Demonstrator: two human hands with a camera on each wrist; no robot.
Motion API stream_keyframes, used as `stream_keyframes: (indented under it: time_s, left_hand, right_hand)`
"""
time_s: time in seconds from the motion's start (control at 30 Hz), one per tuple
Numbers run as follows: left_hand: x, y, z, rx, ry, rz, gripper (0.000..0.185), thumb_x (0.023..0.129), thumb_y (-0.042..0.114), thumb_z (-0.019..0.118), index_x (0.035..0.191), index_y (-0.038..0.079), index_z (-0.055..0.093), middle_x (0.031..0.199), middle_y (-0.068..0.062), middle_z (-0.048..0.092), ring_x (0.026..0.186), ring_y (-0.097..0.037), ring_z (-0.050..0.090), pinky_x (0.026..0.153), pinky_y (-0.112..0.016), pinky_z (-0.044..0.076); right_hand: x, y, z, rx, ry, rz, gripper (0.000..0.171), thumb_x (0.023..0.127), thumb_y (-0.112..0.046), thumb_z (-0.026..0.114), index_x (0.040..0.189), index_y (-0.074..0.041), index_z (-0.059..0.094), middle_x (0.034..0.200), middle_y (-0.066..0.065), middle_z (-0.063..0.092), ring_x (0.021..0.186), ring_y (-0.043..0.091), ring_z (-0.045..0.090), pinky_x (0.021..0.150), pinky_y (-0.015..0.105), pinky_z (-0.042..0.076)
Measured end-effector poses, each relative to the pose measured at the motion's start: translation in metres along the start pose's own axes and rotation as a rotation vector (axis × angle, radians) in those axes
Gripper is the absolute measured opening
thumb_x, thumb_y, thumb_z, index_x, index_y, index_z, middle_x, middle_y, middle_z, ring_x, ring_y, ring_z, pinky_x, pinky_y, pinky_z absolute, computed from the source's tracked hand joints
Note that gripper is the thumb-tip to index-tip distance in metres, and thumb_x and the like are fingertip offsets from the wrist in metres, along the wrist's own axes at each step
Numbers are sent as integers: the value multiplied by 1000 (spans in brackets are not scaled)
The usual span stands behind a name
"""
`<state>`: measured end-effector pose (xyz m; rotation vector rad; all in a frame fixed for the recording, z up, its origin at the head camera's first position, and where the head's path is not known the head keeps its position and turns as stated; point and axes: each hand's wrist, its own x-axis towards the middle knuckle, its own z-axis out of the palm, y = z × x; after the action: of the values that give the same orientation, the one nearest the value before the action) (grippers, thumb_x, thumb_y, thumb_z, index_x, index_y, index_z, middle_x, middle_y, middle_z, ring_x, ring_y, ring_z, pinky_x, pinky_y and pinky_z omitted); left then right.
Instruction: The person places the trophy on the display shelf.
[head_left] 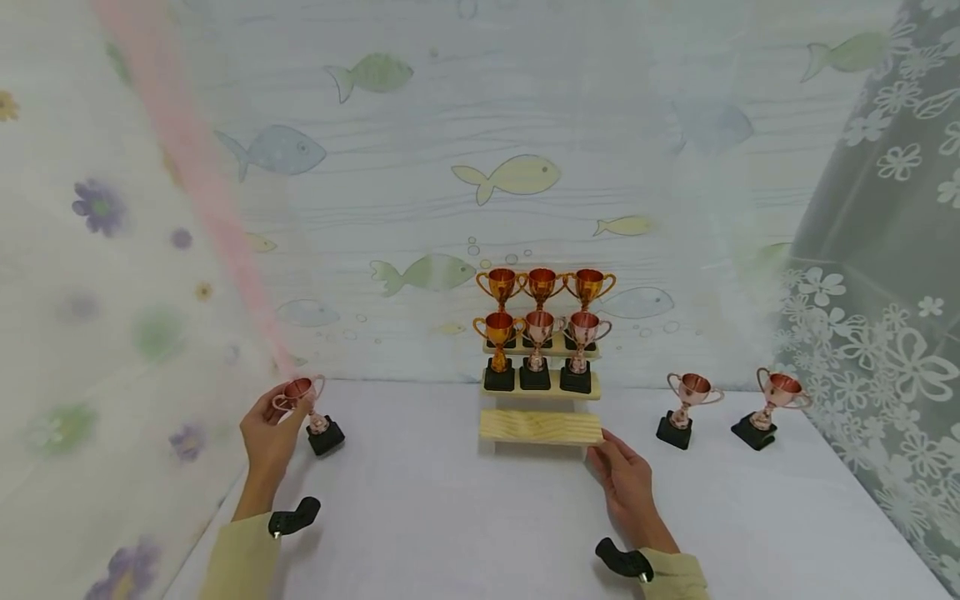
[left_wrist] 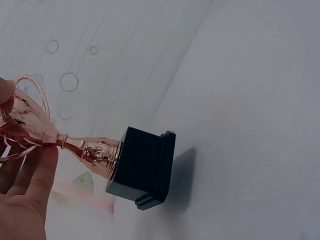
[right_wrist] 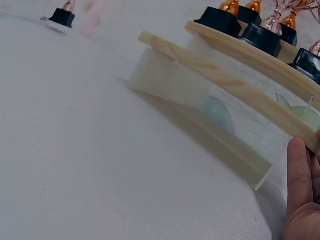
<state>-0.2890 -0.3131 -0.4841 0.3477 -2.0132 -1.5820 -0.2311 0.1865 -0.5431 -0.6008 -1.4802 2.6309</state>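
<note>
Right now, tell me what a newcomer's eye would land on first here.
The stepped wooden stand at the table's middle, with six shiny trophies in two rows. The left hand tilts a rose-gold trophy by its cup, while the right hand touches the stand's empty bottom step.

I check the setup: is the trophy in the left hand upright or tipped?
Tipped: the trophy leans, its cup held by the left hand.

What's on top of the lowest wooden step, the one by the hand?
Nothing stands on the lowest wooden step; its top is bare. The right hand touches its right end. Six trophies fill the two steps behind it. What lies under the step is hidden, though the right wrist view shows clear side walls.
</note>
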Motion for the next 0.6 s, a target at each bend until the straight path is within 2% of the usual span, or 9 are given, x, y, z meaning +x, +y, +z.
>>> stream_keyframes:
  time_s: [0.2,0.33,0.6]
  left_hand:
    - [-5,7,2,-19,-21,7,48,90,16,79,134,2,64,99,8,59,85,2,58,74,-4,46]
    - [-11,9,5,15,-58,18,50,90,19,79,134,3,63,103,5,58,87,2,57,76,-3,46]
    - [-26,10,21,-54,-211,66,45,85,12,83,126,0,67,89,10,64,82,-1,61,70,-9,52]
  right_hand:
    - [0,-1,0,-14,0,16,56,104,-8,52,156,1,34,102,-12,68,99,1,68,99,20,52]
    - [1,0,-1,-16,-1,19,56,104,-9,52,156,0,34,104,-11,67,100,1,67,99,20,52]
    - [1,-1,-1,-6,-1,13,54,104,-8,52,155,1,36,104,-10,67,100,2,68,99,21,53]
